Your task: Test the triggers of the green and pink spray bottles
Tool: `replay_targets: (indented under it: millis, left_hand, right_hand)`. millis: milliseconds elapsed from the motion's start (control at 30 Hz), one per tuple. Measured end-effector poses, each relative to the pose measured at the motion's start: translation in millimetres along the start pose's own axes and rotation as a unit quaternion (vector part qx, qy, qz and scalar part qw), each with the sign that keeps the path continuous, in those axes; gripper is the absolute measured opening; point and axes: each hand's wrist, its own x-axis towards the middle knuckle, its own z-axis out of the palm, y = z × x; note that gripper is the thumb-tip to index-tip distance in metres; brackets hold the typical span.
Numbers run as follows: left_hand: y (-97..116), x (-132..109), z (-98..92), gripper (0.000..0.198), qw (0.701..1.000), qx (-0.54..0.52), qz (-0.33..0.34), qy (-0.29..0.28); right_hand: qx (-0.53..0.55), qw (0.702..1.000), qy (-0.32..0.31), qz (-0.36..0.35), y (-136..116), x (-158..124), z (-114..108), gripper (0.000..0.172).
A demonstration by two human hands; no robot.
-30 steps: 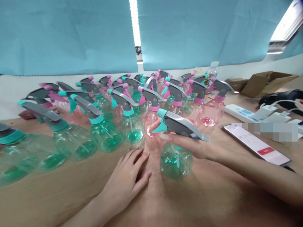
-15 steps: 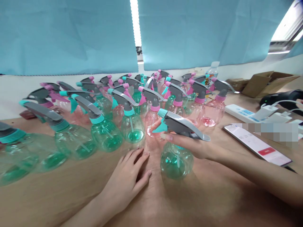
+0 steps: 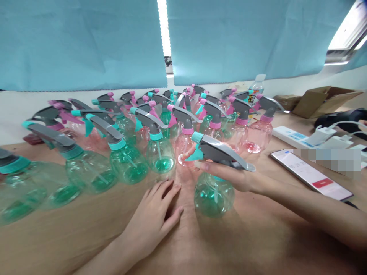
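A green spray bottle (image 3: 214,196) with a grey and teal trigger head stands upright at the front, right of centre. My right hand (image 3: 229,173) is wrapped round its neck under the head, fingers by the teal trigger. My left hand (image 3: 156,212) lies flat on the wooden table (image 3: 94,236), fingers apart, holding nothing, left of that bottle. Just beyond its fingertips stands another green bottle (image 3: 161,154). Next to that one is a pink bottle (image 3: 186,143), partly behind the held bottle's trigger.
Several more green and pink spray bottles fill the table's left and back. To the right are a phone (image 3: 312,175), a white power strip (image 3: 295,137) with plugs, a black object (image 3: 344,118) and an open cardboard box (image 3: 323,101). A labelled clear bottle (image 3: 257,86) stands behind.
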Motion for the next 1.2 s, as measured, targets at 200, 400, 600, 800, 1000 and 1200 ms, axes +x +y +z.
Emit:
replay_targets:
  millis: [200,400,600,800,1000,1200]
  left_hand:
    - [0.3,0.2,-0.5,0.040,1.000,-0.003,0.000,0.002]
    - [0.6,0.4,0.4,0.038,1.000,-0.006,-0.003,0.007]
    - [1.0,-1.1,0.0,0.038,1.000,-0.010,-0.003,0.005]
    - [11.2,-0.9,-4.9,0.038,0.997,-0.078,-0.007,0.022]
    - [28.0,-1.5,-1.7,0.057,0.982,-0.185,-0.039,0.021]
    - [41.9,-1.4,-10.3,0.078,0.964,-0.254,-0.033,0.076]
  right_hand:
    - [-0.008,0.999,-0.012,-0.051,-4.0,2.3,-3.6,0.009]
    - [-0.018,0.998,-0.011,-0.065,-7.9,1.9,-3.9,0.022]
    - [0.015,0.999,-0.007,-0.030,-2.7,0.4,-1.5,0.007]
    - [0.055,0.998,0.030,0.014,-3.7,1.3,5.0,0.016]
    - [0.025,0.998,0.056,-0.005,-1.8,4.2,9.1,0.015]
    - [0.053,0.996,0.069,-0.026,-4.4,11.9,38.9,0.022]
